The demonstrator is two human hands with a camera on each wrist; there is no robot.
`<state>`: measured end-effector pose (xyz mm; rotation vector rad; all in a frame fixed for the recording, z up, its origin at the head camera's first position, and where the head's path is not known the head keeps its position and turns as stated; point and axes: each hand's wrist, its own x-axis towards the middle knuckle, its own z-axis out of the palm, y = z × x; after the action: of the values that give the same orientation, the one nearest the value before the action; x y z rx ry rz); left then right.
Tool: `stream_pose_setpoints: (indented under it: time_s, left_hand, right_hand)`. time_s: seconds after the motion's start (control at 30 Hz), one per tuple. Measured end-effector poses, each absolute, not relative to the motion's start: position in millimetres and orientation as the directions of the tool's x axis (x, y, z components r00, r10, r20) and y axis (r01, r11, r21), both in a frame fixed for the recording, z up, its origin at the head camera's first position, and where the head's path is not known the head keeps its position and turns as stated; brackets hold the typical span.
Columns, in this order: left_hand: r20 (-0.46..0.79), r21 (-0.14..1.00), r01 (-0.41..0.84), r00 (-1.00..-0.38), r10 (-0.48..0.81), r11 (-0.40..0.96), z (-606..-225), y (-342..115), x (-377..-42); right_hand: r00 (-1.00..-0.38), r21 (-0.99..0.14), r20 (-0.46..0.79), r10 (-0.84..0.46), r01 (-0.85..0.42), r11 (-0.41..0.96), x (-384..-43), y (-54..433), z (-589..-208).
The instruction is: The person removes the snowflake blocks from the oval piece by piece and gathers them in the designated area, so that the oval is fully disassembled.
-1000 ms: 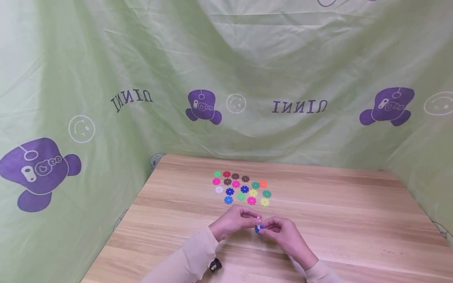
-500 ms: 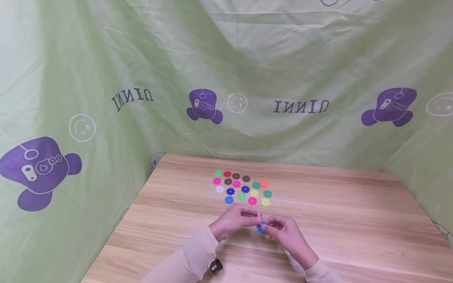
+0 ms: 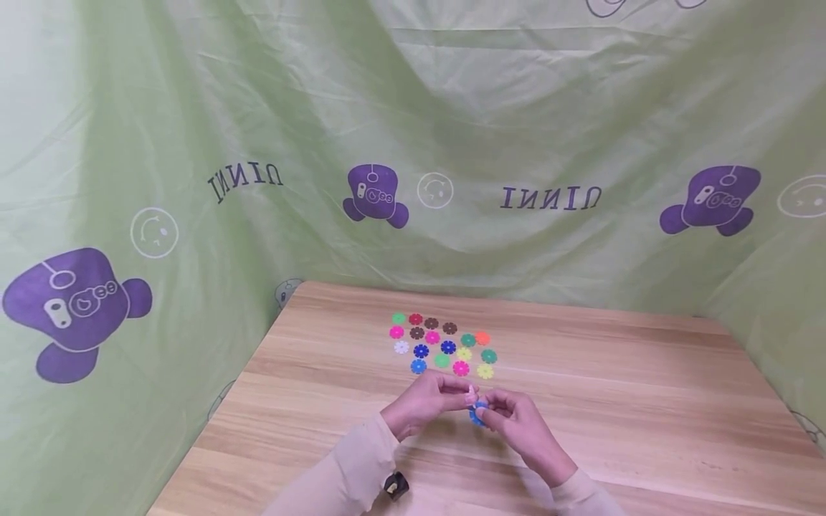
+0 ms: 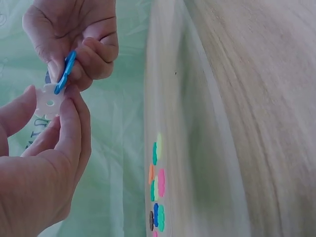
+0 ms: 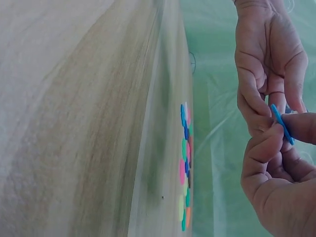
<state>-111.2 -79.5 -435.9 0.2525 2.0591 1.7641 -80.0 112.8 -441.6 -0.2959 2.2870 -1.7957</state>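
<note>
Over the front middle of the table, my left hand (image 3: 422, 405) pinches a pale, whitish notched plastic disc (image 4: 48, 102) between thumb and fingers. Opposite it, my right hand (image 3: 525, 426) pinches a bright blue notched disc (image 4: 65, 72), also visible edge-on in the right wrist view as a thin blue disc (image 5: 282, 123). The two discs meet at their rims, set at an angle to each other. Fingertips cover part of both, so how deep the notches sit in one another cannot be told.
Several loose notched discs lie flat beyond the hands, among them a light blue disc (image 3: 418, 366), a pink disc (image 3: 461, 368) and an orange disc (image 3: 482, 337). A small black object (image 3: 396, 486) is by the left sleeve. Green printed cloth (image 3: 452, 244) surrounds the wooden table (image 3: 645, 387).
The blue disc has turned and shifted slightly right and up with my right fingers. More of the pale disc shows above my left fingertips. Loose discs stay put.
</note>
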Motion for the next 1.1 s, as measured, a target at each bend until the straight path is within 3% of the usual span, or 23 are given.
stream_pose_setpoints:
  time_s: [0.7,1.1]
  left_hand:
    - [-0.165,0.986,-0.150,-0.887,0.432,0.069,-435,-76,-115]
    - [-0.172,0.985,-0.146,-0.899,0.403,0.095,-428,-85,-124]
  right_hand:
    - [-0.958,-0.957,-0.045,-0.283,-0.040,0.288,-85,116,-431]
    - [-0.965,-0.948,-0.085,-0.249,0.001,0.319,-83,125,-430]
